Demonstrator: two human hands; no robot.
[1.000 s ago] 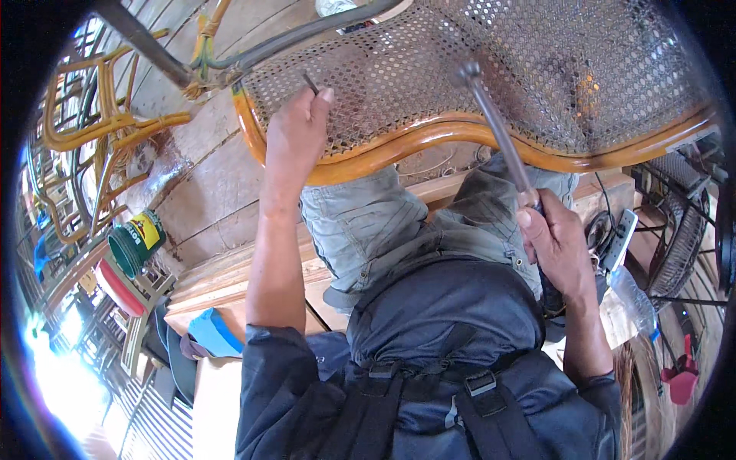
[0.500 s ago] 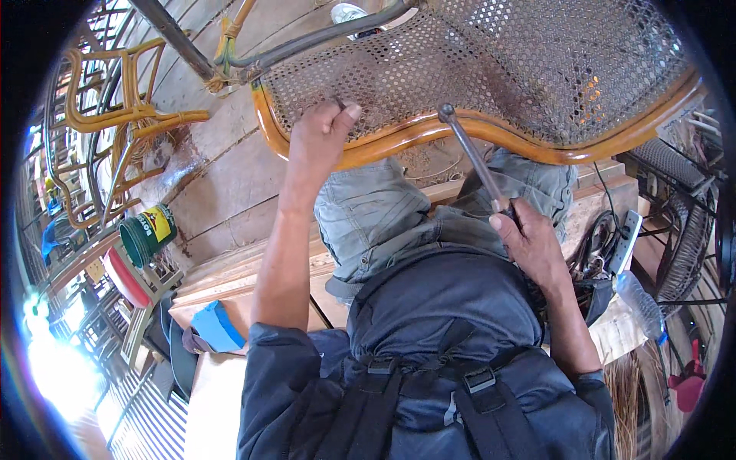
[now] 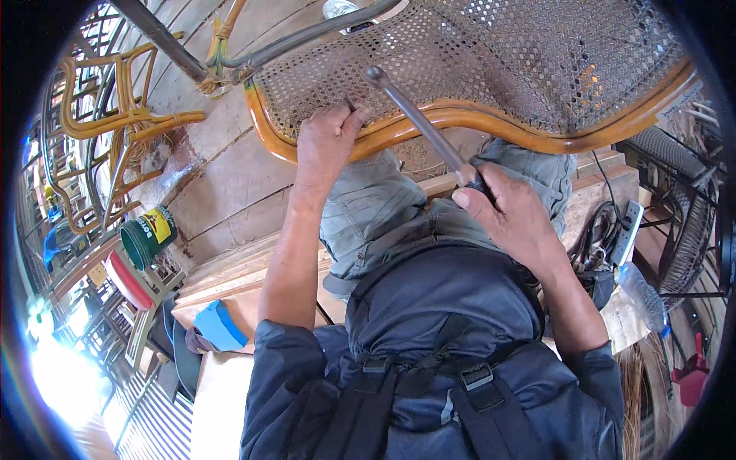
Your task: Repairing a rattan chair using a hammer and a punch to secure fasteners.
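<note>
**Hammer over cane seat rim**

Left hand point(image 3: 326, 146) clenched at the near rim of the cane seat point(image 3: 475, 61), fingers curled on the orange rattan frame; something small and dark pokes out at the fingertips, too small to identify. Right hand point(image 3: 510, 218) grasps the hammer point(image 3: 418, 119) by its dark handle end; shaft slants up-left, head above the rim beside the left hand. Contact with the weave cannot be told. Seat's far side cut off by the picture's top edge. Knees in grey trousers point(image 3: 376, 207) partly hidden under the seat. Green can point(image 3: 149, 234) on the plank floor, well left. Power strip point(image 3: 627, 234) and bottle point(image 3: 642, 295) at right, partly hidden.
</note>
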